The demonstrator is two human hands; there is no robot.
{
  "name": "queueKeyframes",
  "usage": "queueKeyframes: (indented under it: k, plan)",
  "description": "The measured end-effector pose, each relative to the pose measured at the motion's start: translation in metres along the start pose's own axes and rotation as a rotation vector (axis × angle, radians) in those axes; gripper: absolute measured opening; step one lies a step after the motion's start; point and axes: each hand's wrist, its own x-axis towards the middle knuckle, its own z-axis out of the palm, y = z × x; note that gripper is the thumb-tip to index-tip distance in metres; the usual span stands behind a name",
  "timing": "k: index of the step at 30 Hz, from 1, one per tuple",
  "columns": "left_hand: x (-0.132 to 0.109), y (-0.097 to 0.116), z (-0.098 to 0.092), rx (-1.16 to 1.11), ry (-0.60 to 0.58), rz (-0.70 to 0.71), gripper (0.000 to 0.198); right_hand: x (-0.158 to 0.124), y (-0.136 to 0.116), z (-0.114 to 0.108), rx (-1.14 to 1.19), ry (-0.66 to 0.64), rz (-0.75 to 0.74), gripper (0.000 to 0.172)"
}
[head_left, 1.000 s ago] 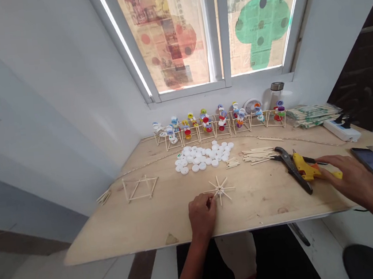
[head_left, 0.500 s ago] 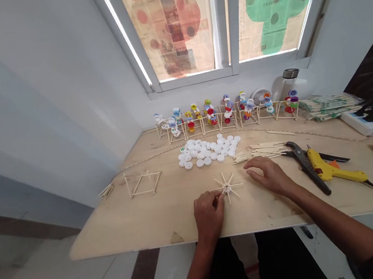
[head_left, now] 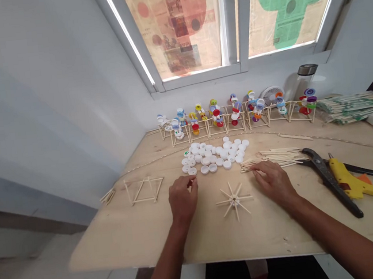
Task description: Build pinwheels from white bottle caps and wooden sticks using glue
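A star-shaped wheel of thin wooden sticks (head_left: 234,201) lies on the wooden table (head_left: 117,240), its sticks spreading from a white hub. To its upper left, my left hand (head_left: 183,199) is at the near edge of the pile of white bottle caps (head_left: 210,154), fingertips beside the lowest cap; its thumb and fingers are apart and hold nothing visible. My right hand (head_left: 275,182) reaches the left end of the loose sticks (head_left: 280,157), with thumb and index finger apart. Nothing is seen held in it.
An open stick frame (head_left: 147,191) stands at left. Behind the caps is a row of stick frames with coloured cap wheels (head_left: 218,120). Black pliers (head_left: 332,182) and a yellow glue gun (head_left: 350,180) lie at right, near bagged sticks (head_left: 353,106). A bottle (head_left: 303,80) stands by the wall.
My left hand has let go of the stick wheel and moved up and left to the caps. My right hand has come to the loose sticks. The camera view has shifted a little.
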Motion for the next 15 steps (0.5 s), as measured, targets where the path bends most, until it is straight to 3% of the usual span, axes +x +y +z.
queueKeyframes:
  k: [7,15]
  plan:
    - [0.018,-0.024,0.02,0.272,-0.086,0.039,0.022,0.0,0.001,0.001,0.008,0.018,-0.018,0.018]
    - [0.015,-0.026,0.024,0.293,-0.124,0.077,0.019,0.0,-0.002,0.0,0.006,0.015,-0.041,0.018]
